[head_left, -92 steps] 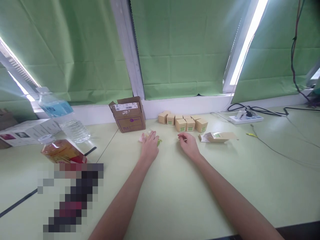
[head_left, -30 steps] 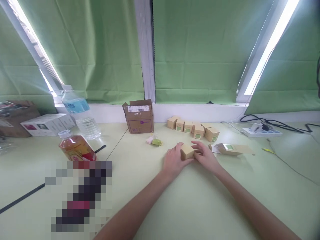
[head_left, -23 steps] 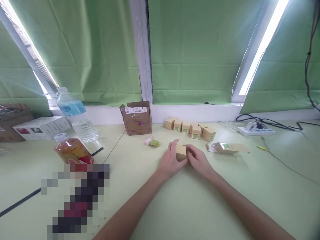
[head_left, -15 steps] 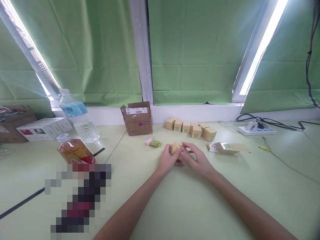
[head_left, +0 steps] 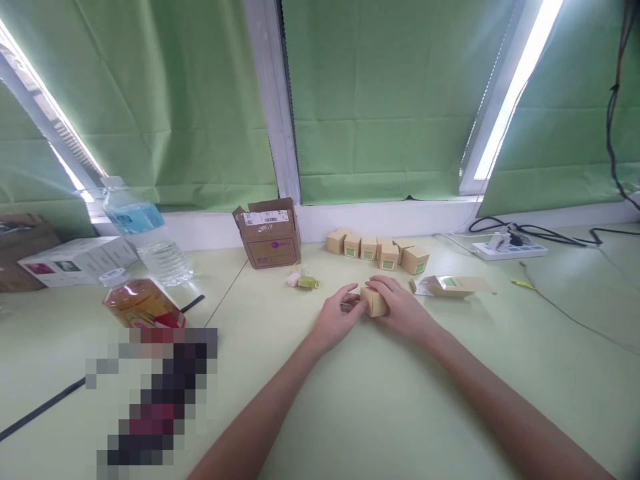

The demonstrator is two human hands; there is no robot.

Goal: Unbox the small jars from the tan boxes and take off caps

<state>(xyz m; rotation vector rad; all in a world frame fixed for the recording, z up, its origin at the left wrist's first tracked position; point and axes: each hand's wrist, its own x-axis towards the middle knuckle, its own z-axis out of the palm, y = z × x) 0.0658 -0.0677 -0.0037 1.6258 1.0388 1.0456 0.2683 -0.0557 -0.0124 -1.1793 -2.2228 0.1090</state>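
Observation:
A small tan cardboard box [head_left: 373, 301] sits low over the pale green table [head_left: 380, 400], held between both hands. My right hand [head_left: 405, 313] wraps round its right side. My left hand [head_left: 336, 319] has its fingers curled against the box's left end. Several matching small boxes with green labels [head_left: 379, 247] stand in a row behind, near the window sill. A flat unfolded box [head_left: 453, 285] lies to the right of my hands. Small wrapped items, one pink and one green [head_left: 303, 281], lie to the left.
An open brown shipping carton [head_left: 269, 233] stands by the sill. A water bottle [head_left: 145, 233], an orange drink bottle [head_left: 136, 301] and white boxes [head_left: 70, 259] are at the left. A power strip with cables [head_left: 509, 247] is at the right.
Three seconds ago my left hand lay on the wrapped items and my right was apart. Since then both hands took up one small box, turned it, and shifted it slightly right.

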